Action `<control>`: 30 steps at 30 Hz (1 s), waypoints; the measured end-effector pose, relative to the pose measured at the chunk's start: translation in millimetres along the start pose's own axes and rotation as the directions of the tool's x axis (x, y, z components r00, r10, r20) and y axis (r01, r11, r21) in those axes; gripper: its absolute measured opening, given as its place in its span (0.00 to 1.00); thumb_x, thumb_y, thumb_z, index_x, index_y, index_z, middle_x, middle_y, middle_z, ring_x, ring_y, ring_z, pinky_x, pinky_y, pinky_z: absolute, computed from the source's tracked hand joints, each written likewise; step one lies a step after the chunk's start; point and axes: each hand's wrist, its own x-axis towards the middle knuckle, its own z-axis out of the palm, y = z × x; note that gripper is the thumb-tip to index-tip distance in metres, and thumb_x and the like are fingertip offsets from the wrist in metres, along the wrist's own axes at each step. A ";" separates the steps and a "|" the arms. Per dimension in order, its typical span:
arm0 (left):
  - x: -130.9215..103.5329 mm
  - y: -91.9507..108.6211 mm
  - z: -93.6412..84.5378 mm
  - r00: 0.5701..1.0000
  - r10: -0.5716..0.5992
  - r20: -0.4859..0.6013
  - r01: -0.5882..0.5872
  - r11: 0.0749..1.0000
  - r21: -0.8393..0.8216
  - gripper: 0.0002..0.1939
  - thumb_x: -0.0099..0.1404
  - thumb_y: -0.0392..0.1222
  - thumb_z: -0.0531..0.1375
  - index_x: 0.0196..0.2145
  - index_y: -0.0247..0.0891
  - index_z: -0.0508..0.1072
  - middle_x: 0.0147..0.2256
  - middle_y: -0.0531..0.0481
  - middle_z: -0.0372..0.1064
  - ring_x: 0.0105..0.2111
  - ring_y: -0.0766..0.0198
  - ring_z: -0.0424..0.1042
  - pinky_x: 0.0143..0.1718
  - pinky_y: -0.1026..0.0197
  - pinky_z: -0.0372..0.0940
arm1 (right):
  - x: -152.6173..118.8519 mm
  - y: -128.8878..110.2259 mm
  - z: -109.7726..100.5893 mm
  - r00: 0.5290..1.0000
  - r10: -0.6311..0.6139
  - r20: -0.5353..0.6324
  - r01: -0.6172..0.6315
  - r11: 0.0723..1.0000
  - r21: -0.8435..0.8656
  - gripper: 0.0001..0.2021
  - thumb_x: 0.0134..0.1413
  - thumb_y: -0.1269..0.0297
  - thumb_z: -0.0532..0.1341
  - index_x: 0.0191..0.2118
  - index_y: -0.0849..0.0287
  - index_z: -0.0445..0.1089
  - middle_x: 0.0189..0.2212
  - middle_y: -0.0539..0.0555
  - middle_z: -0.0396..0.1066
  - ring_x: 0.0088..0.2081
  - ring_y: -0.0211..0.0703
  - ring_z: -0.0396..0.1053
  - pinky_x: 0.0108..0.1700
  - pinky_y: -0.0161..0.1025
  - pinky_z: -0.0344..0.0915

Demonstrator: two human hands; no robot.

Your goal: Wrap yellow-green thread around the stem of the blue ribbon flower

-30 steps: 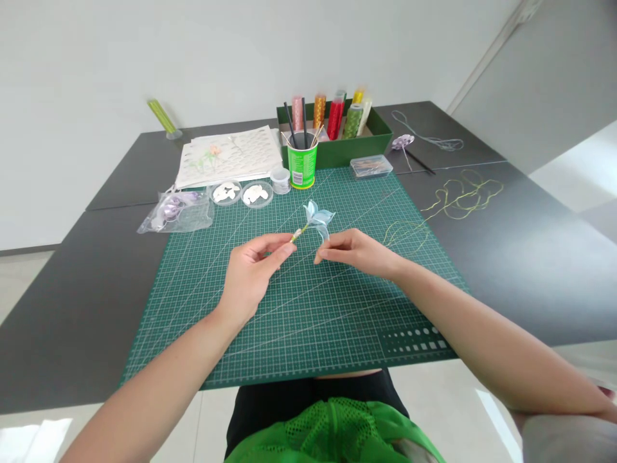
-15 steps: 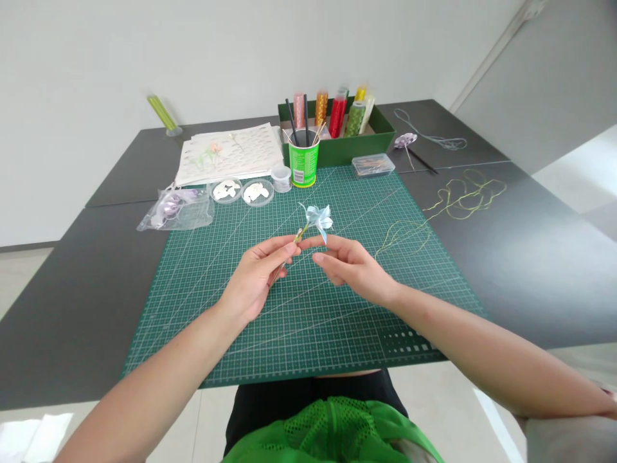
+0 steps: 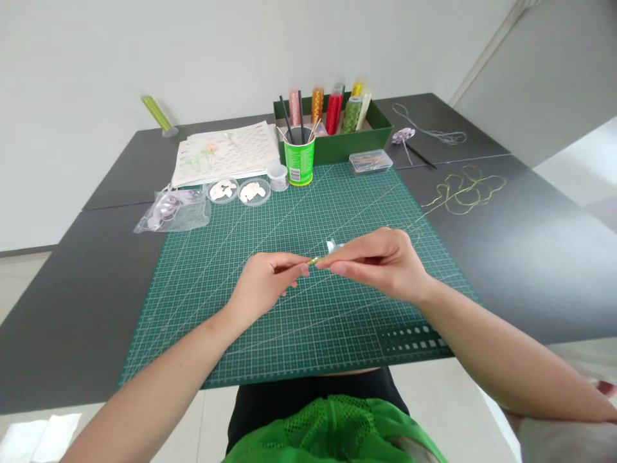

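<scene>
Over the cutting mat, my left hand [image 3: 265,276] pinches the thin green stem [image 3: 313,260] of a pale blue artificial flower [image 3: 331,246]. My right hand [image 3: 380,263] meets it from the other side, its index finger and thumb closed at the stem just below the bloom. Most of the petals are hidden behind the right fingers, with only a few tips showing above them. A fine yellow-green thread [image 3: 434,209] runs across the mat toward my right hand; whether the fingers also hold its end cannot be seen.
The green cutting mat [image 3: 289,334] lies on a dark table [image 3: 540,257]. Behind stand a green cup [image 3: 299,164] of sticks, a box [image 3: 357,145] of thread spools and a clear case [image 3: 371,162]. Dishes [image 3: 254,193] of white pieces and a plastic bag [image 3: 173,211] lie left.
My right hand has moved up and over the flower, covering most of it, and its fingers have closed at the stem. The left hand has shifted slightly right and tipped the stem flatter.
</scene>
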 end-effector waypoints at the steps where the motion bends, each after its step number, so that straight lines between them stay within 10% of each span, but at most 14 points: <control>1: -1.9 0.2 1.6 0.999 0.024 0.030 -0.025 0.998 0.057 0.08 0.65 0.42 0.63 0.35 0.42 0.84 0.24 0.52 0.76 0.20 0.67 0.69 0.17 0.67 0.60 | 1.2 0.7 -3.0 1.000 0.003 -0.003 -0.003 1.000 0.013 0.12 0.57 0.55 0.67 0.38 0.57 0.84 0.28 0.55 0.79 0.22 0.36 0.66 0.22 0.36 0.60; 9: -14.0 1.8 9.8 0.963 0.038 0.268 -0.088 0.981 0.175 0.09 0.66 0.39 0.61 0.36 0.43 0.84 0.24 0.53 0.77 0.20 0.66 0.72 0.19 0.66 0.60 | 9.3 15.4 -5.4 0.999 0.048 0.023 -0.048 0.999 -0.008 0.11 0.57 0.55 0.67 0.40 0.55 0.84 0.32 0.55 0.81 0.25 0.38 0.70 0.24 0.35 0.61; 15: -15.1 5.4 7.5 0.960 0.048 0.275 -0.093 0.984 0.153 0.10 0.67 0.40 0.61 0.35 0.42 0.84 0.25 0.52 0.78 0.20 0.66 0.73 0.18 0.67 0.61 | 13.8 30.7 -3.8 0.990 0.123 -0.072 -0.131 0.984 -0.122 0.14 0.58 0.53 0.66 0.42 0.55 0.83 0.20 0.51 0.74 0.21 0.35 0.62 0.23 0.35 0.55; 30: -14.7 10.4 3.2 0.965 0.066 0.254 -0.115 0.976 0.184 0.11 0.67 0.39 0.60 0.31 0.41 0.82 0.21 0.55 0.73 0.15 0.71 0.63 0.16 0.68 0.52 | 17.2 38.6 -3.6 0.985 0.085 -0.147 -0.100 0.990 -0.099 0.12 0.58 0.53 0.66 0.41 0.54 0.83 0.38 0.55 0.82 0.36 0.45 0.78 0.35 0.39 0.72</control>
